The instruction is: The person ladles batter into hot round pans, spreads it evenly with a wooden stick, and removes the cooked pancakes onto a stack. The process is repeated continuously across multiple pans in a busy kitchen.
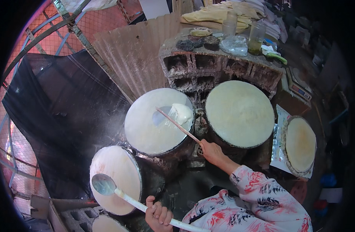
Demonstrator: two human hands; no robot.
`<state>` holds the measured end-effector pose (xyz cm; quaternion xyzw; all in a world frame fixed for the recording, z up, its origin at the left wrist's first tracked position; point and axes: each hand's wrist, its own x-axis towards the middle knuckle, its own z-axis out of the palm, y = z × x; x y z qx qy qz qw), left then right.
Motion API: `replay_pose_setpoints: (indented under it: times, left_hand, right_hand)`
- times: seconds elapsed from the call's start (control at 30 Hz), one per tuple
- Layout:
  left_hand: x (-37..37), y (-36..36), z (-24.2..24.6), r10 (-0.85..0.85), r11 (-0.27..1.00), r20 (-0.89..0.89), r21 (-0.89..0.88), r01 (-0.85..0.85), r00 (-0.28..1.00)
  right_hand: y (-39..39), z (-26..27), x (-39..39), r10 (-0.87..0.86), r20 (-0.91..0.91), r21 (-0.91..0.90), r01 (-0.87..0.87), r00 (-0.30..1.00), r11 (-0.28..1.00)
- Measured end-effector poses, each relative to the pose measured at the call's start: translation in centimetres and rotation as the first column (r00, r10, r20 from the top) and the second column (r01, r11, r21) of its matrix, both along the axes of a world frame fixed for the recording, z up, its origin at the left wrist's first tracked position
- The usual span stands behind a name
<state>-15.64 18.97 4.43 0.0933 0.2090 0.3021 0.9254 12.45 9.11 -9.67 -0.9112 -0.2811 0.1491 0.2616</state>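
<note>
My left hand (pixel 159 215) grips the long white handle of a metal ladle (pixel 103 184). The ladle's bowl is over the lower left round griddle (pixel 119 162), which is covered by a pale sheet of batter or flatbread. In my right hand (pixel 213 152) is a thin wooden stick (pixel 177 124), reaching across the middle griddle (pixel 148 136). A white layer coats that griddle, with a glossy mound of batter (pixel 182 114) at its right side. Beside the stick's far end shows a greyish patch (pixel 160 116); I cannot tell whether it is bare metal or a blade.
To the right is another coated griddle (pixel 239 113), then a round board (pixel 300 143) with a browned top. Behind, a concrete-block ledge (pixel 171 52) bears glasses (pixel 256 37), a plastic bag (pixel 234 45) and stacked pale sheets (pixel 218 14). Dark cloth (pixel 67 116) hangs at left. A scale (pixel 299 87) stands far right.
</note>
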Motion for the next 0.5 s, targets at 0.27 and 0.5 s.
replay_pose_setpoints:
  times: [0.27, 0.5]
  left_hand:
    - [1.1, 0.9, 1.0, -0.016, 0.997, 0.073, -0.076, 0.021, 0.997]
    - [0.6, 1.7, 0.0, 0.066, 0.998, 0.079, -0.019, -0.065, 0.995]
  right_hand:
    - [6.4, -1.4, 10.0, -0.175, 0.196, 0.065, 0.166, 0.965, 0.984]
    - [11.3, 3.0, 12.4, -0.094, 0.085, 0.255, 0.069, 0.992, 0.964]
